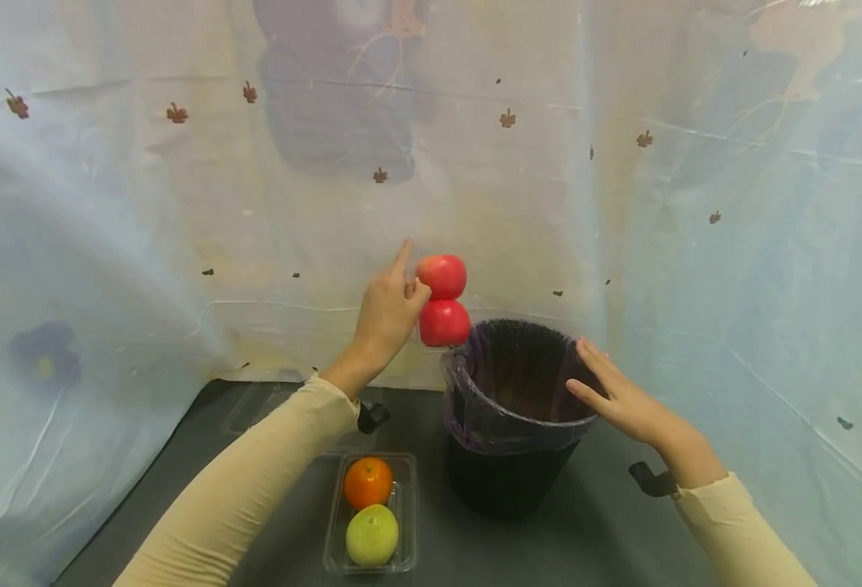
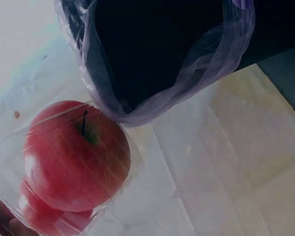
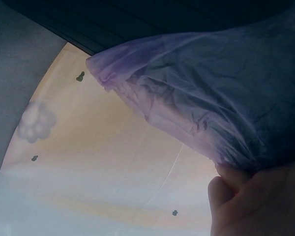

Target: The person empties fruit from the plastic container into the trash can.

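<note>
My left hand (image 1: 390,314) holds a clear plastic container (image 2: 7,147) by its side, the index finger stretched out. Two red apples (image 1: 444,323) sit in it one above the other, the container tipped up beside the rim of a black trash bin (image 1: 507,481). A thin purple-tinted bag (image 1: 467,408) lines the bin and folds over its rim. At the bin's right side my right hand (image 1: 632,408) grips the rim, with the thumb over the opening. In the right wrist view, bent fingers (image 3: 221,194) touch the outside of the liner (image 3: 187,98).
On the dark table (image 1: 284,522) in front, another clear container (image 1: 413,530) bears an orange (image 1: 368,483) and a yellow-green fruit (image 1: 372,536). Clear plastic (image 1: 250,403) lies behind my left forearm. A patterned sheet (image 1: 313,228) hangs at the back and sides.
</note>
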Demonstrator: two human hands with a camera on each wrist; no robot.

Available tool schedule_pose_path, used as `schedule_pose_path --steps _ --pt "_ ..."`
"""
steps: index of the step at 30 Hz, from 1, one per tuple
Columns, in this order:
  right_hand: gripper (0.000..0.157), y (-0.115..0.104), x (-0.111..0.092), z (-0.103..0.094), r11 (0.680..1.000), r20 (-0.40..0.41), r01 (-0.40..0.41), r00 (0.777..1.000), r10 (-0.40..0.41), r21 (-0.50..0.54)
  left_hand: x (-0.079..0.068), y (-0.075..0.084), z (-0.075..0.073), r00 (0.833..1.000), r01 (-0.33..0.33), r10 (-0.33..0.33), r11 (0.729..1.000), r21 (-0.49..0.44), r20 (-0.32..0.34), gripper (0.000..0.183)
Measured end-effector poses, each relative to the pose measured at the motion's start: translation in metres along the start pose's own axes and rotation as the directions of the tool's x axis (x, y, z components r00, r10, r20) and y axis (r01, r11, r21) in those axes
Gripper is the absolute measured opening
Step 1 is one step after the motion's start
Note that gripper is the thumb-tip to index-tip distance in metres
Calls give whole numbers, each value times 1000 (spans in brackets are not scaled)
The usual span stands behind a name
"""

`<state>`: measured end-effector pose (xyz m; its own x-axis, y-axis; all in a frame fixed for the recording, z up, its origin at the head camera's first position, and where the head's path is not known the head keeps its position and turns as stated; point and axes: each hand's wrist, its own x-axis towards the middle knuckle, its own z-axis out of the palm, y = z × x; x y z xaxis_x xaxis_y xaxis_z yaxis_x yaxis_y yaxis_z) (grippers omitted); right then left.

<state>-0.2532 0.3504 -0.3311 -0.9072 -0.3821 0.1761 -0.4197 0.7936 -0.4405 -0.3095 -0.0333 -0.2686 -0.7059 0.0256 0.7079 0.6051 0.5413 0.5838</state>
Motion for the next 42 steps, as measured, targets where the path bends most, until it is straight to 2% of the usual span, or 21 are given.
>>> schedule_pose_path --steps 6,18,26,33,42 --pt "78 -1 0 -1 1000 -10 9 1000 -9 -1 -2 8 3 997 -69 72 994 84 -32 71" --pt "77 -1 -1 0 1000 -17 5 1000 -5 1 -4 21 11 991 -119 127 983 141 -52 75" --pt "78 -4 -2 -2 1000 2 -5 1000 5 12 -6 31 17 982 -173 186 960 221 -38 75" --pt "78 -4 -2 -2 1000 1 -3 1000 3 7 -10 33 23 953 -276 301 913 302 -39 73" --pt "78 -1 0 -1 1000 -10 0 1000 0 12 -15 31 26 911 -379 411 867 325 -35 74"
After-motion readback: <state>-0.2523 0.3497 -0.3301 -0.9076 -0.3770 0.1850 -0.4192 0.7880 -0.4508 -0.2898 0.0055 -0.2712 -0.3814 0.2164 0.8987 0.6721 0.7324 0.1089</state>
